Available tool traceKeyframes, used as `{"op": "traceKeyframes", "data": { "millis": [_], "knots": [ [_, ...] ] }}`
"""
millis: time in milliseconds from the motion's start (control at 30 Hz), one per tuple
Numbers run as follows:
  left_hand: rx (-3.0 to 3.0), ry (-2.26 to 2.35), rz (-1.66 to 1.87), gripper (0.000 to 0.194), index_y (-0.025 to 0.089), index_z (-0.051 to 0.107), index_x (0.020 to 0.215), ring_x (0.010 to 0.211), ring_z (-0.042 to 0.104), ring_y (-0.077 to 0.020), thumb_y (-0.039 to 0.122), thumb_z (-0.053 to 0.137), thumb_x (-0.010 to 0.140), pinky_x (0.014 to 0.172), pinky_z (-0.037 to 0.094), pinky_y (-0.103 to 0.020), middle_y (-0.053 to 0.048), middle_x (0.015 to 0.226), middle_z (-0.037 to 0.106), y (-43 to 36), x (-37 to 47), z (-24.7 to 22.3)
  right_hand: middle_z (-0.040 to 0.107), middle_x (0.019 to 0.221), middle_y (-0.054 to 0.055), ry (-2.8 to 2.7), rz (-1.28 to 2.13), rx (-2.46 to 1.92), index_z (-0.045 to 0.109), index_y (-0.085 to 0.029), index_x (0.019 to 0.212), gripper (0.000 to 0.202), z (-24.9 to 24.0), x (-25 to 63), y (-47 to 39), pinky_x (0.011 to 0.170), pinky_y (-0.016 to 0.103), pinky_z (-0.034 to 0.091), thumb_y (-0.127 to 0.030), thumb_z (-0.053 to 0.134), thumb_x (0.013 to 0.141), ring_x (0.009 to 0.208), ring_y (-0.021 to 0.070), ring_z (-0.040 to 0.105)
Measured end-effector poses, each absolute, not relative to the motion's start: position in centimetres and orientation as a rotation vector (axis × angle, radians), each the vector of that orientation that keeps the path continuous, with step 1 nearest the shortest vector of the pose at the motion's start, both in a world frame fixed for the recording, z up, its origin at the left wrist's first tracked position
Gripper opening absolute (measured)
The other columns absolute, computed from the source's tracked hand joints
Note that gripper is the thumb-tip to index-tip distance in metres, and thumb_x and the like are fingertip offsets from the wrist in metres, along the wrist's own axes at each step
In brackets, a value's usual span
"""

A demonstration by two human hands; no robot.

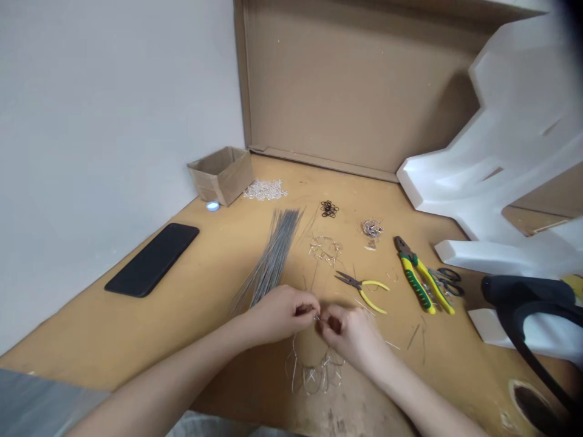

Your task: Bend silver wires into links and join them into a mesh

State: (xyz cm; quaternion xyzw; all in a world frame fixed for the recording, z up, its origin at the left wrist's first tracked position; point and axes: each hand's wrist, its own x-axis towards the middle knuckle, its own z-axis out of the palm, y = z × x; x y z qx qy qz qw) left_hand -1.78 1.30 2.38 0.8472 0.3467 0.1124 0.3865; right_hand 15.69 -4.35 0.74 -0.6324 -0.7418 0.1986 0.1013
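My left hand (286,311) and my right hand (351,335) meet fingertip to fingertip over the front of the wooden table. Both are closed in a pinch on a thin wire, whose one end sticks up between them. Below my hands hangs or lies a wire piece with several loops (311,375); whether it joins the pinched wire is unclear. A bundle of straight grey wires (279,252) lies just behind my left hand. Small yellow-handled pliers (362,286) rest open behind my right hand. Bent wire pieces (325,250) form a loose ring farther back.
A black phone (152,260) lies at the left. Behind are a small cardboard box (221,176), clear rings (266,189), black rings (329,209) and a wire coil (372,228). Green-yellow pliers (421,276), scissors (449,281) and white foam (492,188) are on the right.
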Motion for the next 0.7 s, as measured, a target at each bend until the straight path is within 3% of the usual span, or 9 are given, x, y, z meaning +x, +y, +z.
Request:
{"op": "traceKeyframes", "data": {
  "millis": [267,433,700],
  "knots": [
    [2.402,0.983,0.206,0.014,0.018,0.057,0.06,0.05,0.039,-0.0076,0.018,0.046,0.069,0.048,0.019,-0.02,0.004,0.055,0.054,0.73,-1.32,2.28,0.059,0.054,-0.003,-2.171,0.588,-1.826,0.06,-0.023,0.066,0.012,0.53,15.63,-4.34,0.049,0.019,0.026,-0.019,0.049,0.071,0.047,0.0089,0.048],
    [2.47,1.001,0.18,0.012,0.018,0.055,0.06,0.048,0.039,-0.0083,0.018,0.047,0.07,0.047,0.017,-0.022,0.004,0.056,0.056,0.65,-1.31,2.3,0.059,0.054,-0.004,-2.17,0.586,-1.814,0.059,-0.022,0.064,0.012,0.56,15.56,-4.24,0.049,0.019,0.026,-0.017,0.05,0.069,0.048,0.0087,0.048],
    [2.591,1.004,0.147,0.014,0.018,0.055,0.065,0.054,0.051,-0.0114,0.019,0.046,0.076,0.049,0.019,-0.023,0.002,0.062,0.062,0.53,-1.29,1.81,0.06,0.055,-0.004,-2.165,0.583,-1.824,0.06,-0.022,0.064,0.011,0.82,15.46,-4.35,0.05,0.019,0.026,-0.016,0.051,0.068,0.049,0.0087,0.05]
  ]
}}
